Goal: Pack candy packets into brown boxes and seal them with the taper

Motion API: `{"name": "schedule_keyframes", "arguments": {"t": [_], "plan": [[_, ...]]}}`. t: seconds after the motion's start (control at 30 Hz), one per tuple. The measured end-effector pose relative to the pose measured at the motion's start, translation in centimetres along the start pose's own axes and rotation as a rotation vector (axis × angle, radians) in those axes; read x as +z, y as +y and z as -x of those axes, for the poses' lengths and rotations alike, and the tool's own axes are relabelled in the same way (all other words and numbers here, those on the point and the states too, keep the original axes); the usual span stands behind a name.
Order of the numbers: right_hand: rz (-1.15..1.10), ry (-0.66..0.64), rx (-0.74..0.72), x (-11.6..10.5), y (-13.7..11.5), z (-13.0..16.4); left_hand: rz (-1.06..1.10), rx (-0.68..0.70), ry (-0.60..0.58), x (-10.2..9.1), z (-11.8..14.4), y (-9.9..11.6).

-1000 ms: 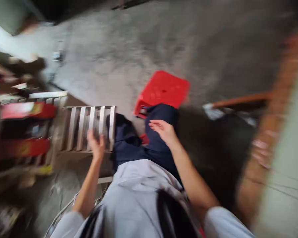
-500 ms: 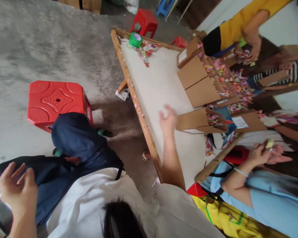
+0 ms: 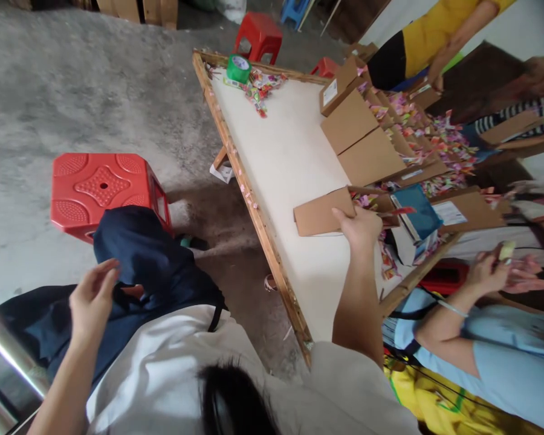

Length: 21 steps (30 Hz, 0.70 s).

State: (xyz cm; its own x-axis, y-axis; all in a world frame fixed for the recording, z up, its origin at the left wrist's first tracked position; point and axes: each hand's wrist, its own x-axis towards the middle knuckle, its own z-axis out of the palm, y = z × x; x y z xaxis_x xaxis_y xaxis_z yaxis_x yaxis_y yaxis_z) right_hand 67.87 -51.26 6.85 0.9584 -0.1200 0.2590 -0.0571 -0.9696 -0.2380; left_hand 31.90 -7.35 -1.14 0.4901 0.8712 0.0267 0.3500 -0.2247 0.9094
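Firmly closed right hand [image 3: 360, 226] gripping cardboard box [image 3: 324, 211], left hand [image 3: 90, 299] loosely open

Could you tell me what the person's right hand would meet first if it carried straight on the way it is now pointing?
The right hand already grips the near cardboard box. Pushing on across the table, it would probably meet the next cardboard box first, though depth is hard to judge here.

Cardboard box [image 3: 321, 212] on table [image 3: 281, 157], near edge; tape roll [image 3: 238, 67] at far corner; stool [image 3: 102, 187] left of table.
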Motion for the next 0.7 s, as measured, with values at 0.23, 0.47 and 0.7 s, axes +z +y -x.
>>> {"name": "schedule_keyframes", "arguments": {"t": [0.23, 0.47, 0.7], "plan": [[-0.383, 0.065, -0.224, -4.6, -3.5, 8.9, 0.412, -0.157, -0.837, 12.3, -1.2, 6.5], [-0.415, 0.031, -0.949, -9.9, -9.8, 17.8, 0.728, -0.652, -1.330, 20.2, 1.4, 8.3], [-0.676, -0.158, -1.615, -9.9, -17.4, 23.5, 1.198, -0.787, -0.904, 8.5, -0.3, 3.9]]}}
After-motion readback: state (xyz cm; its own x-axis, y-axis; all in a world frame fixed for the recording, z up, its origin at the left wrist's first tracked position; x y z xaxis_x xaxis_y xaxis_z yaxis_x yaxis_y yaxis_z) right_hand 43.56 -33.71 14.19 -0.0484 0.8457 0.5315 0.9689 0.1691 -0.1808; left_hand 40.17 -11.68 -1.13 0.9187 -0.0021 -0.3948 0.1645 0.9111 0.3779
